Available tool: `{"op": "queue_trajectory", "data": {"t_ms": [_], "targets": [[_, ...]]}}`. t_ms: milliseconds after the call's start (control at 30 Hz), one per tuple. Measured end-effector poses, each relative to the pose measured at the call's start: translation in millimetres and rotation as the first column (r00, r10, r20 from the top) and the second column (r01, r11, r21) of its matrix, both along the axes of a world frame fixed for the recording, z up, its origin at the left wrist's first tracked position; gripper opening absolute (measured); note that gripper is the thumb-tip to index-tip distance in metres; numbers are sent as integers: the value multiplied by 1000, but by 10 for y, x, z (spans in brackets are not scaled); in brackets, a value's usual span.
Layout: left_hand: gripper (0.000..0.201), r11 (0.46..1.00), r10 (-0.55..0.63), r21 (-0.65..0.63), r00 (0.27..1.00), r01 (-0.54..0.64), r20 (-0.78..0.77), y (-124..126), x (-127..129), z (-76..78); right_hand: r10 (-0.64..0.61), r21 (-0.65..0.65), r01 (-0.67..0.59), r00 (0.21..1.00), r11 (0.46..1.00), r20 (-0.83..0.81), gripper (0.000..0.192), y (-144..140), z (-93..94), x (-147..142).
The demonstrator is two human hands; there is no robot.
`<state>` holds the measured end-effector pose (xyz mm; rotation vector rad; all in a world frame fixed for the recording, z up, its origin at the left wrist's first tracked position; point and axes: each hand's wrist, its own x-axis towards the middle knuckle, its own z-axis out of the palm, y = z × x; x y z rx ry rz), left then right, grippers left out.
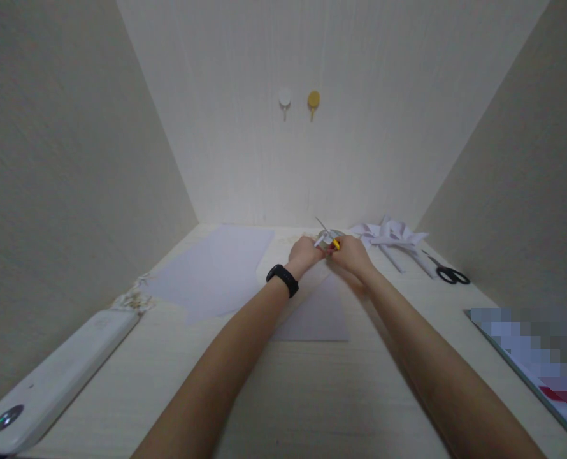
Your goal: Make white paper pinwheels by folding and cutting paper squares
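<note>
Both my hands are close together near the back of the table. My left hand, with a black band on its wrist, is closed around what looks like a thin white rolled-paper stick. In my right hand is a yellow-handled tool with a thin metal shaft pointing up and left. My fingertips partly hide both things. A greyish round object shows just behind them; its kind is unclear. Below the hands lies a piece of white paper, partly under my left forearm.
White paper sheets lie at left. Folded paper pinwheels with rolled sticks rest at back right, beside black scissors. A long white device lies front left, a blurred flat item front right. Two hooks hang on the wall.
</note>
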<state>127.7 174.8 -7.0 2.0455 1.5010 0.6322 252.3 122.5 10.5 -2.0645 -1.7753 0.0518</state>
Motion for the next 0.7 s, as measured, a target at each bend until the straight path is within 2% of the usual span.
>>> {"op": "queue_trajectory", "data": {"t_ms": [233,367,467,567,633,700], "targets": [[35,1000,0,4,999,0,35,84,-3,-54,32,70,-20,984,997,-174,24,3,54,94],[25,999,-32,11,998,31,53,130,-30,-87,50,58,-34,952,998,-301,25,-25,55,98],[19,998,-57,2,995,57,77,148,-56,-94,81,47,-68,897,997,-434,27,-50,55,107],[17,998,-64,-4,995,64,79,131,-70,-79,92,62,-69,804,996,-588,33,-52,54,157],[17,998,-58,-14,996,59,69,106,-72,-63,68,51,-45,744,998,-664,34,-32,41,213],[16,998,-62,-26,996,63,65,80,-73,-46,8,9,-3,734,1000,-679,31,4,12,270]]}}
